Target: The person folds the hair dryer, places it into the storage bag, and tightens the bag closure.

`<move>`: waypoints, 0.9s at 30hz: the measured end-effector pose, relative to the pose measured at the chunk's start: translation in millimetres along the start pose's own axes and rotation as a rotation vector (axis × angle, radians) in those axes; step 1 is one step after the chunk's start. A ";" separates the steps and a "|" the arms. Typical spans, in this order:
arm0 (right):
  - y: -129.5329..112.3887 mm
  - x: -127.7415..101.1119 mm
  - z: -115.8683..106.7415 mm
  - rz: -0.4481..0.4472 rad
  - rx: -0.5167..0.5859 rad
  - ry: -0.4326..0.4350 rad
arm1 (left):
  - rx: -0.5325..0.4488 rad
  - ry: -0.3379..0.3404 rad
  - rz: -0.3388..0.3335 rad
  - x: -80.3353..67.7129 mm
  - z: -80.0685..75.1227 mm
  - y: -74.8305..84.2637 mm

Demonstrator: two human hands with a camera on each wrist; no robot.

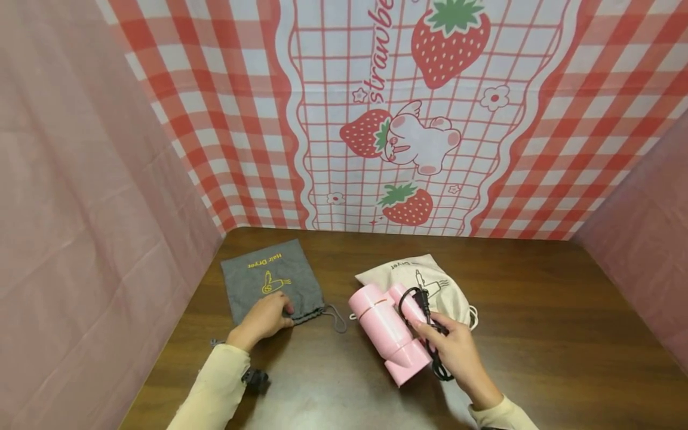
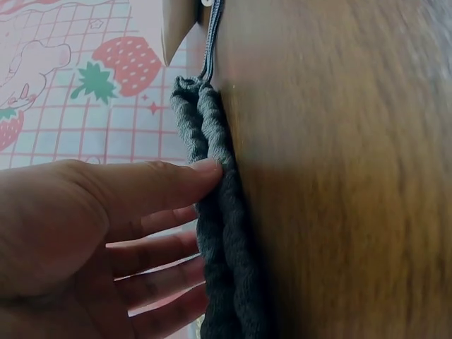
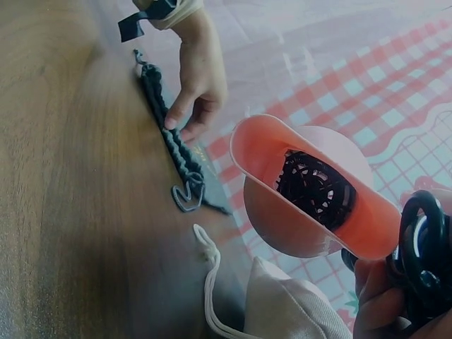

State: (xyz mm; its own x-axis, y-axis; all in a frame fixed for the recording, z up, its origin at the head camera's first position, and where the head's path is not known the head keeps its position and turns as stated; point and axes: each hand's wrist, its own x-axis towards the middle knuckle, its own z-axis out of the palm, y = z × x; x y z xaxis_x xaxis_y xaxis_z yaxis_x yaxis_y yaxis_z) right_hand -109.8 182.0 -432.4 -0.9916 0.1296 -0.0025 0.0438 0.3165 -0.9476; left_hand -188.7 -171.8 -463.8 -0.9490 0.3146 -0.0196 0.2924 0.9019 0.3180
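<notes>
My left hand (image 1: 266, 319) is at the gathered mouth of a grey drawstring bag (image 1: 295, 269), which lies flat with a yellow hair dryer print. In the left wrist view the thumb presses the ruffled rim (image 2: 212, 127) while the other fingers lie over the bag's far side. My right hand (image 1: 457, 349) grips the handle of a pink hair dryer (image 1: 384, 325), together with its bundled black cord (image 1: 438, 358). The dryer's wide nozzle (image 3: 378, 226) shows a black grille inside. Partly behind the dryer lies a cream drawstring bag (image 1: 451, 292), also printed with a dryer.
Everything is on a brown wooden table (image 1: 537, 334). A red-and-white checked strawberry cloth (image 1: 258, 119) hangs behind it, and pink cloth (image 1: 80, 209) covers both sides. Loose drawstrings stick out from the grey and cream bags.
</notes>
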 end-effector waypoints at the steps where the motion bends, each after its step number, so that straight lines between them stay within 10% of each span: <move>1: 0.3 -0.1 0.3 -0.006 0.000 -0.001 | 0.000 0.001 0.002 0.0 -0.1 -0.8; 17: 2.9 -0.5 1.2 -0.002 0.010 -0.013 | -0.027 0.115 -0.052 -6.3 5.6 -4.9; 27: 4.6 -0.1 5.7 0.013 0.020 -0.047 | -0.233 0.193 -0.068 1.6 13.4 3.9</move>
State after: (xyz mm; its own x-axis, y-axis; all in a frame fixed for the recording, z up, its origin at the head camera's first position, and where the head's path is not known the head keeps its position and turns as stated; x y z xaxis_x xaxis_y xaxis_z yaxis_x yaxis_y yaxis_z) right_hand -110.2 178.1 -438.6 -0.9956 0.0888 -0.0291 0.0542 0.2958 -0.9537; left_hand -187.5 -163.8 -475.2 -0.9769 0.1735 0.1250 0.2136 0.8198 0.5314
